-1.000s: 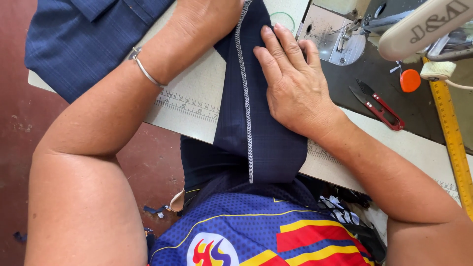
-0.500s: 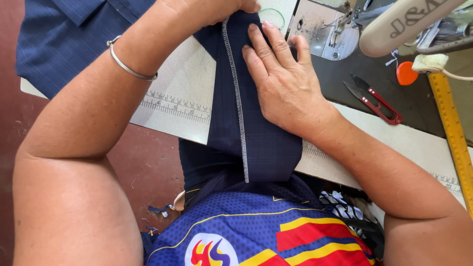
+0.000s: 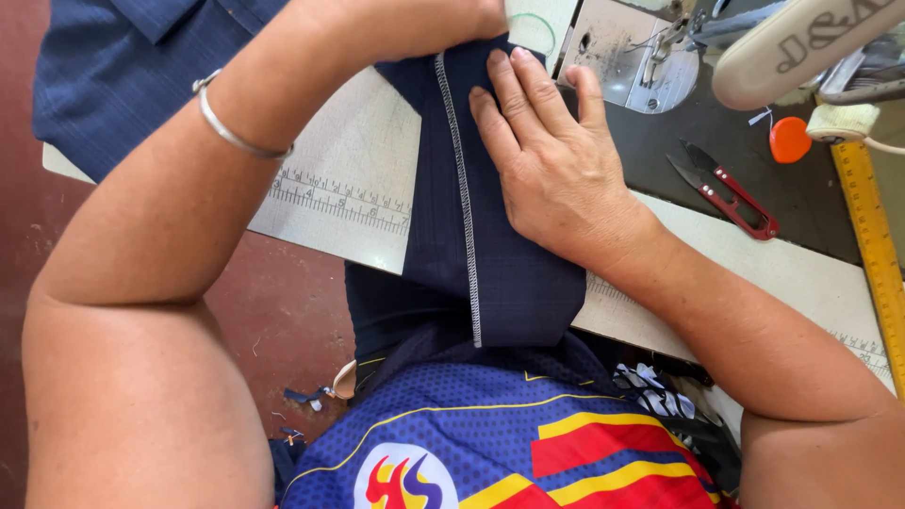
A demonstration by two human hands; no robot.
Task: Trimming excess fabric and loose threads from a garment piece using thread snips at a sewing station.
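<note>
A strip of dark navy fabric (image 3: 443,254) with a white overlocked seam (image 3: 464,217) runs from my lap up across the white sewing table (image 3: 358,188). My right hand (image 3: 556,160) lies flat on the fabric just right of the seam, fingers spread and pointing up toward the sewing machine. My left hand (image 3: 471,21) sits at the top edge of the view, mostly cut off, fingers closed on the upper end of the fabric. A silver bangle (image 3: 231,127) circles my left wrist.
The sewing machine (image 3: 801,42) and its metal needle plate (image 3: 641,57) stand at the top right. Red-handled thread snips (image 3: 731,193), an orange bobbin-like disc (image 3: 789,139) and a yellow ruler (image 3: 872,226) lie on the dark machine bed. More navy cloth (image 3: 104,85) hangs off the table's left.
The view has shifted so the table and the hands sit lower and further right in the frame. My right hand stays flat on the fabric, and my left stays at its upper end.
</note>
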